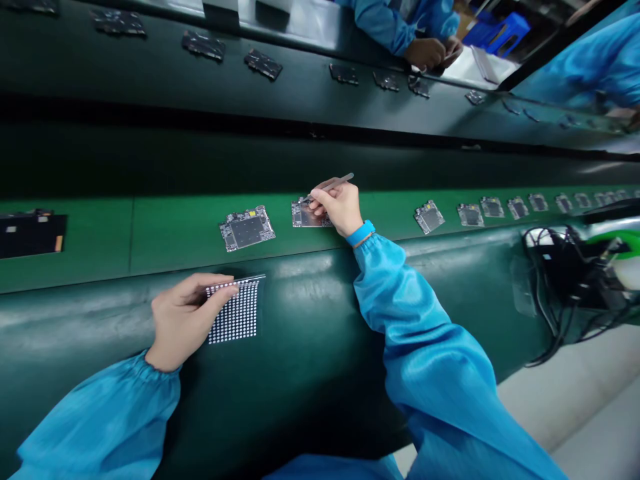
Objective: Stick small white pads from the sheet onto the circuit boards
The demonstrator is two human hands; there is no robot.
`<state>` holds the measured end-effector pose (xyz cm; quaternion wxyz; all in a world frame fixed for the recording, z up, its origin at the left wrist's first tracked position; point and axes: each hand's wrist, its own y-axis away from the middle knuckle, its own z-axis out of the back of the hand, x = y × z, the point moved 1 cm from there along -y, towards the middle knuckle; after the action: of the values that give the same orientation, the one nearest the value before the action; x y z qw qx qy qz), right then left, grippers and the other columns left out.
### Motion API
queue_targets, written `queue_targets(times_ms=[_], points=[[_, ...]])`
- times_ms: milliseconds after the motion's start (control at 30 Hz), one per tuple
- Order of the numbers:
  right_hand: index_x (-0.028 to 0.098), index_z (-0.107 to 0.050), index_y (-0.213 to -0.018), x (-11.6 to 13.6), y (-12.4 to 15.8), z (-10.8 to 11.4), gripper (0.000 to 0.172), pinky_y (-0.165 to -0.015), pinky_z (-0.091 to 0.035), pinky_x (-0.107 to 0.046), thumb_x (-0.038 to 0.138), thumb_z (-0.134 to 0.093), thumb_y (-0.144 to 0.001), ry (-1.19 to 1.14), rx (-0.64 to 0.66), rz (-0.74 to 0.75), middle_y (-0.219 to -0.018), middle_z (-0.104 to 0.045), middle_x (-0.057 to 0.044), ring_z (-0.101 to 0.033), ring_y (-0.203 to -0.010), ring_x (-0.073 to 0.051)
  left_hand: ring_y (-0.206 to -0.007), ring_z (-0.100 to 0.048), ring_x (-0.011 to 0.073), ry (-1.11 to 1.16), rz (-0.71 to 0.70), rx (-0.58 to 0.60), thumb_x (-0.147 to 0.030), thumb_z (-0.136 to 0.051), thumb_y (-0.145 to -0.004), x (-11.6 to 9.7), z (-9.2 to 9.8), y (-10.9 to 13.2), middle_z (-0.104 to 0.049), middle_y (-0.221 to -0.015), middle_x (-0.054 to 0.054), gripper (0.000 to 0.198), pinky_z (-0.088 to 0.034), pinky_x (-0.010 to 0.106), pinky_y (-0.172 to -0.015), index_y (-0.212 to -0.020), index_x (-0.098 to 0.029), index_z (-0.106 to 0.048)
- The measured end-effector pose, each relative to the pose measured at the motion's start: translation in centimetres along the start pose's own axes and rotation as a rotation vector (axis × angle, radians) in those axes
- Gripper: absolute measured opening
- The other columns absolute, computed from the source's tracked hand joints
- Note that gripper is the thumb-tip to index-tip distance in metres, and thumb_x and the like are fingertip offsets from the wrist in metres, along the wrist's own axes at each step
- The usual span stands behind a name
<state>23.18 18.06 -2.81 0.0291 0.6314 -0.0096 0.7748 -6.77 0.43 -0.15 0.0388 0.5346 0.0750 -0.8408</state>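
"Tool (345, 179)?"
"Right hand (343, 205) pinches it over a circuit board (303, 217) on the green belt (175, 233), partly covering it. Left hand (185, 317) grips a dotted sheet (234, 320)."
"Nearby?"
"More boards (247, 230) either side; dark panel (30, 239) far left; cables (543, 313) far right; a co-worker's hands (426, 55) beyond."

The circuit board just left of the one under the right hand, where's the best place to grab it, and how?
I'd pinch the circuit board by its left and right outer edges, reaching in from the person's near side and from above. It lies flat on the green surface, so getting underneath looks hard, and small parts crowd much of its top.
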Motion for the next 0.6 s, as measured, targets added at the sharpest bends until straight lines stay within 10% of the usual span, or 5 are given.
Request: queue_targets(times_ms=[600], points=[[0.013, -0.065, -0.082, -0.1, 0.1, 1.8, 0.018, -0.044, -0.052, -0.02, 0.028, -0.074, -0.082, -0.001, -0.031, 0.016, -0.059, -0.07, -0.003, -0.062, -0.044, -0.011, -0.061, -0.07, 0.0136, -0.016, 0.007, 0.0, -0.035, -0.084, -0.079, 0.6, 0.1, 0.2, -0.079, -0.077, -0.002, 0.013, -0.055, 0.022, -0.055, -0.088, -0.027, -0.08]])
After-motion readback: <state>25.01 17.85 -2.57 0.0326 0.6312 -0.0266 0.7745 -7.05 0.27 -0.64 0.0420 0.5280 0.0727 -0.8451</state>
